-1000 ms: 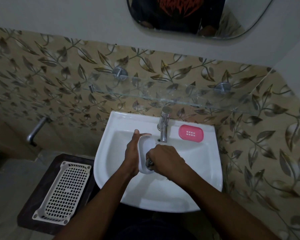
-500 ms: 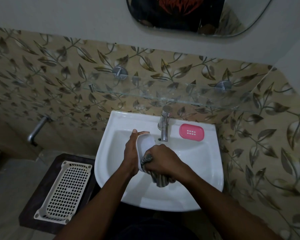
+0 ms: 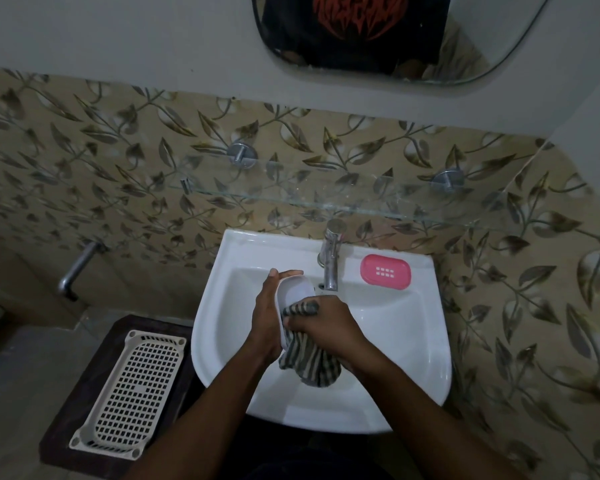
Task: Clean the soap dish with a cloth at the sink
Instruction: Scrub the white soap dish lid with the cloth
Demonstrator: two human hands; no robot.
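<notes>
1. The left hand [image 3: 265,320] grips the white oval plastic soap dish [image 3: 295,289]. The thumb is hooked over the dish's far end and the palm is against its back. The dish is held on edge over the bowl of the white ceramic sink [image 3: 395,341], just in front of the chrome tap [image 3: 330,261], with its hollow facing the other hand.
2. The right hand [image 3: 329,323] is curled round the grey striped cloth [image 3: 309,362] and presses a wad of it into the dish's hollow.
3. A second ago only a small dark scrap of cloth showed between the fist and the dish. Half a second ago a fold had dropped below the hand. Now a long striped tail hangs into the bowl, and the wad sits a little higher up the dish.
4. The dish itself has hardly moved, and the left hand's grip looks the same. The change is in the cloth hand.
5. I judge this to be mid-wipe, with the cloth working along the inside of the dish. The upper part of the hollow shows bare white. Whether it is clean cannot be told in this dim light.
6. The pink slotted plastic tray [image 3: 386,271] lies on the sink ledge to the right of the tap, well apart from both hands. It looks like the dish's insert and is probably still to be wiped.
7. The white perforated plastic basket [image 3: 136,386] sits on the dark stool [image 3: 94,344] to the left of the sink.
</notes>
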